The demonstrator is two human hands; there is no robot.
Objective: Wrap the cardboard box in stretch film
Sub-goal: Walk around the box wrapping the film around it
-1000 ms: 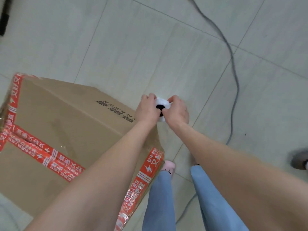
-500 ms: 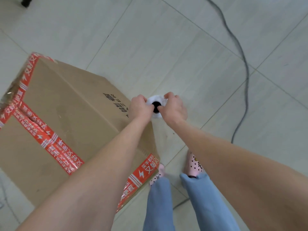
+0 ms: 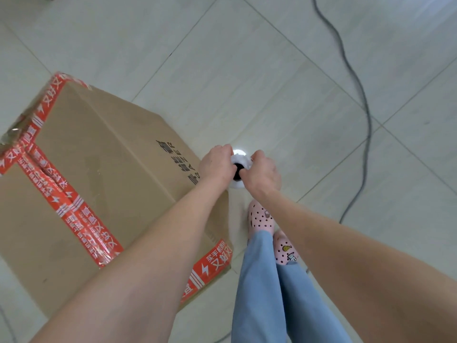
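A large brown cardboard box (image 3: 99,169) sealed with red printed tape stands on the tiled floor at the left. Just past its right side, both hands hold a white roll of stretch film (image 3: 238,159) end-on, its dark core facing me. My left hand (image 3: 215,165) grips the roll's left side and my right hand (image 3: 263,173) grips its right side. The roll's lower part is hidden behind the hands. I cannot make out any film on the box.
A grey cable (image 3: 356,95) snakes across the floor at the right. My legs in blue trousers (image 3: 262,280) and pink spotted shoes (image 3: 262,216) stand beside the box's right corner. Pale floor tiles (image 3: 222,70) stretch beyond the box.
The view has swung: the box sits lower and further left, and my feet have stepped forward beside its corner. Both hands keep their grip on the roll.
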